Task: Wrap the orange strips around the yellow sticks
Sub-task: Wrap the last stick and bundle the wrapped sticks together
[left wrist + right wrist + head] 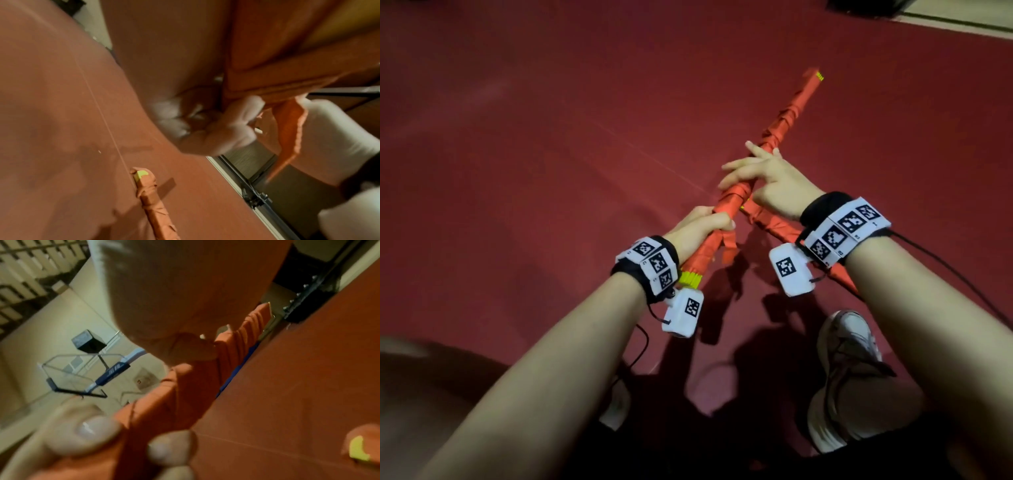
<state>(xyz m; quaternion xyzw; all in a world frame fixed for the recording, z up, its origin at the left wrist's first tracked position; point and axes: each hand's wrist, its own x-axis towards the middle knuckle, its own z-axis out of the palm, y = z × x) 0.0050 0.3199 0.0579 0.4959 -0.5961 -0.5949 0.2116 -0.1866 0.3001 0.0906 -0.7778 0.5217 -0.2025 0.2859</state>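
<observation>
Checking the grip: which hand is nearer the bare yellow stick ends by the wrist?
Left. The left hand grips just above those yellow ends; the right hand holds farther up.

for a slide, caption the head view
Left hand grips orange-wrapped stick bundle; right hand works the wrap over red floor.

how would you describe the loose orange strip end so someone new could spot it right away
Start at the left hand, which grips the long orange-wrapped bundle of sticks above the red floor. Just below its fingers, a short orange strip end dangles free. Unlike the tight wrapping around it, it hangs loose.
</observation>
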